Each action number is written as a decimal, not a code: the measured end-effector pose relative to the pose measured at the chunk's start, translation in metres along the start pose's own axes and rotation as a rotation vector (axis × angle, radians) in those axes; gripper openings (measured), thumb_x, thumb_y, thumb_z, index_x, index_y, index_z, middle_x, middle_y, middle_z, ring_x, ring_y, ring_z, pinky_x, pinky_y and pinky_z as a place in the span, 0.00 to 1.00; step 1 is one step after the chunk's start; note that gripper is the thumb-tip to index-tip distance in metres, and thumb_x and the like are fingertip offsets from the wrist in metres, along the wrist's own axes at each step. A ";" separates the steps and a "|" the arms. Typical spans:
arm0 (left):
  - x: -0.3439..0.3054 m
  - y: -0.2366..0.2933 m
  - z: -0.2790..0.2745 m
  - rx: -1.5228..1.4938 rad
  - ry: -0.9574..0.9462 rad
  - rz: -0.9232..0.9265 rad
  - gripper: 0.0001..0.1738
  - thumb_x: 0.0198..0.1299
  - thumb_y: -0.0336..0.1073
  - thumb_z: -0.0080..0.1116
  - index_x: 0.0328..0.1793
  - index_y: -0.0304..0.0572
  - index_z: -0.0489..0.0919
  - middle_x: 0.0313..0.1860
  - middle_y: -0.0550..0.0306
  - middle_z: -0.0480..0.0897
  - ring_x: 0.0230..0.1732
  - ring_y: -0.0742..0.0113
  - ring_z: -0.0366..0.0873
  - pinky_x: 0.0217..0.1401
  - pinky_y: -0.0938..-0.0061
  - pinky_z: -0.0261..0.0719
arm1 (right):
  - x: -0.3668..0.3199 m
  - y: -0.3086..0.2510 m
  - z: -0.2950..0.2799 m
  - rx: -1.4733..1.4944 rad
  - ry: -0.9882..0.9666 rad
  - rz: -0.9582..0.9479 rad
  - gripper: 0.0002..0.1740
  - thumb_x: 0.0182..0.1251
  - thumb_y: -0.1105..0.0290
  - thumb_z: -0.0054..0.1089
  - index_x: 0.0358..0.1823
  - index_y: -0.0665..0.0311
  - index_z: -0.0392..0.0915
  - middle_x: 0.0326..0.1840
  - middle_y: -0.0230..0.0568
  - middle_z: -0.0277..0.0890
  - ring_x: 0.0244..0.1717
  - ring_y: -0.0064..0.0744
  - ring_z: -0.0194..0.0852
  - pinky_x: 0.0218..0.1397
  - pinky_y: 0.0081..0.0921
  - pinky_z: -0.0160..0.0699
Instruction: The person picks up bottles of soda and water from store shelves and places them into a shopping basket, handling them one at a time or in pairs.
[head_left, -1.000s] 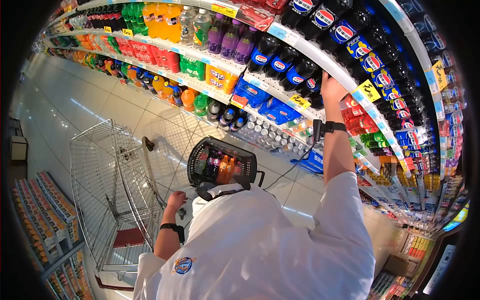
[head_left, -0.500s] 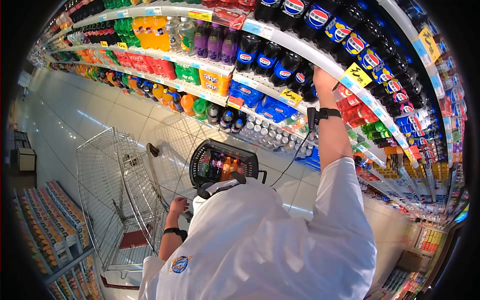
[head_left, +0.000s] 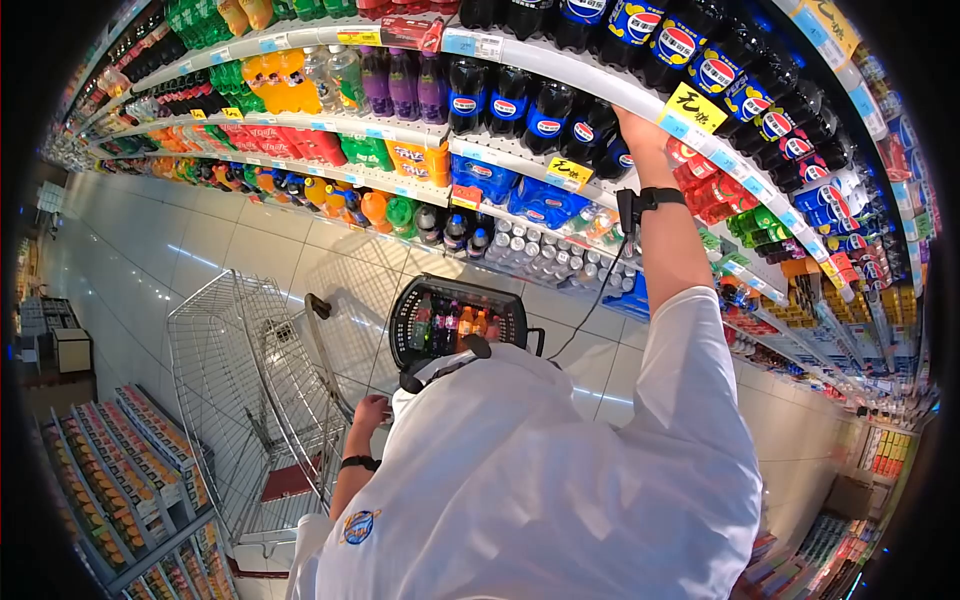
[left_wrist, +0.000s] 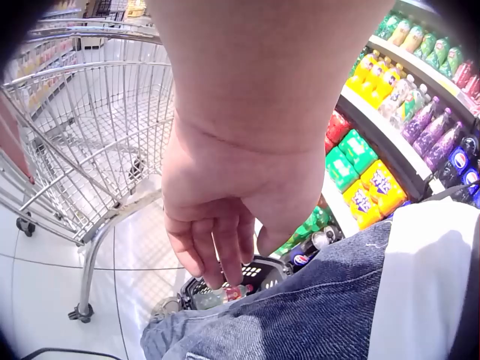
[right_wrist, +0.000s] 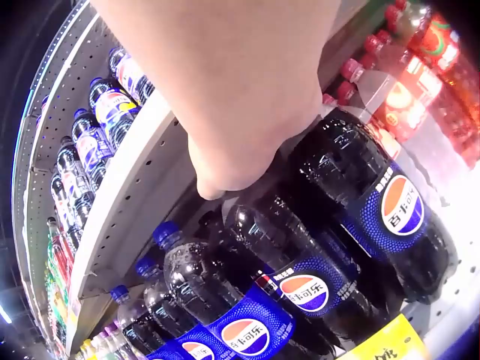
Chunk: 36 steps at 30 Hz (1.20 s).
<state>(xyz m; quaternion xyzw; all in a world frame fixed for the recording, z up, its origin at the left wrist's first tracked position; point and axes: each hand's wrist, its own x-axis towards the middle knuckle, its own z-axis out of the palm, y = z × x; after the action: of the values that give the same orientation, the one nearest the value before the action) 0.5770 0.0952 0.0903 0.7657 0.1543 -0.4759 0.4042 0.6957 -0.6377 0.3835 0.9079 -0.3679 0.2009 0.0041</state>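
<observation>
My right hand point(head_left: 643, 135) reaches in under a shelf edge, among dark cola bottles with blue Pepsi labels. In the right wrist view the hand point(right_wrist: 244, 161) is at the top of a large cola bottle point(right_wrist: 281, 247), covering its cap; the fingers are hidden behind the hand, and I cannot tell whether they grip the neck. Another large cola bottle point(right_wrist: 367, 202) stands beside it. My left hand point(head_left: 372, 411) hangs low beside the body with loosely curled fingers point(left_wrist: 225, 247), holding nothing. Below it in the left wrist view shows part of a black basket point(left_wrist: 266, 274).
A black shopping basket point(head_left: 405, 340) with several drink bottles stands on the floor in front of the body. To the left is a wire shopping cart point(head_left: 250, 400). Shelves of bottles and cans curve around the front and right; a yellow price tag point(head_left: 693, 107) hangs near the right hand.
The head view has shifted, so the shelves sit higher and the cart and basket further right. My right hand stays at the cola shelf; the left still hangs loosely.
</observation>
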 end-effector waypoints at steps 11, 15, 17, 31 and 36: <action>-0.044 0.015 0.007 0.099 0.071 -0.031 0.16 0.66 0.35 0.53 0.52 0.30 0.79 0.34 0.50 0.85 0.28 0.65 0.82 0.28 0.73 0.76 | 0.014 0.040 0.010 0.272 -0.202 -0.162 0.38 0.70 0.36 0.37 0.74 0.48 0.59 0.77 0.31 0.58 0.78 0.38 0.49 0.79 0.36 0.46; -0.047 0.007 0.009 0.076 0.080 -0.034 0.16 0.66 0.36 0.54 0.51 0.30 0.79 0.32 0.52 0.85 0.27 0.66 0.82 0.26 0.74 0.75 | 0.005 0.039 -0.002 0.128 -0.068 -0.142 0.37 0.69 0.38 0.40 0.70 0.54 0.65 0.73 0.40 0.64 0.74 0.44 0.56 0.76 0.39 0.52; -0.049 0.005 0.010 0.093 0.086 -0.036 0.16 0.66 0.37 0.54 0.52 0.30 0.79 0.32 0.52 0.85 0.27 0.67 0.82 0.26 0.74 0.75 | 0.002 0.045 -0.001 0.079 -0.024 -0.124 0.36 0.69 0.38 0.41 0.69 0.55 0.67 0.71 0.43 0.66 0.73 0.45 0.59 0.74 0.40 0.55; 0.015 -0.059 -0.009 0.346 0.071 0.184 0.24 0.59 0.50 0.57 0.54 0.41 0.83 0.48 0.43 0.85 0.53 0.54 0.82 0.57 0.64 0.76 | -0.077 0.012 0.042 0.996 0.589 0.158 0.48 0.36 0.60 0.84 0.59 0.70 0.66 0.53 0.52 0.75 0.54 0.46 0.74 0.60 0.35 0.71; -0.028 0.010 -0.018 0.589 0.093 0.240 0.22 0.60 0.46 0.59 0.53 0.36 0.83 0.44 0.44 0.86 0.45 0.55 0.85 0.50 0.64 0.81 | -0.077 0.038 0.076 0.791 0.227 0.413 0.35 0.35 0.61 0.82 0.44 0.68 0.72 0.41 0.47 0.82 0.44 0.43 0.82 0.51 0.35 0.78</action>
<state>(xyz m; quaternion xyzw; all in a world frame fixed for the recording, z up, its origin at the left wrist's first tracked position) 0.5801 0.1068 0.1230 0.8835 -0.0633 -0.4135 0.2110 0.6476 -0.6257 0.2802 0.7195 -0.4333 0.4209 -0.3427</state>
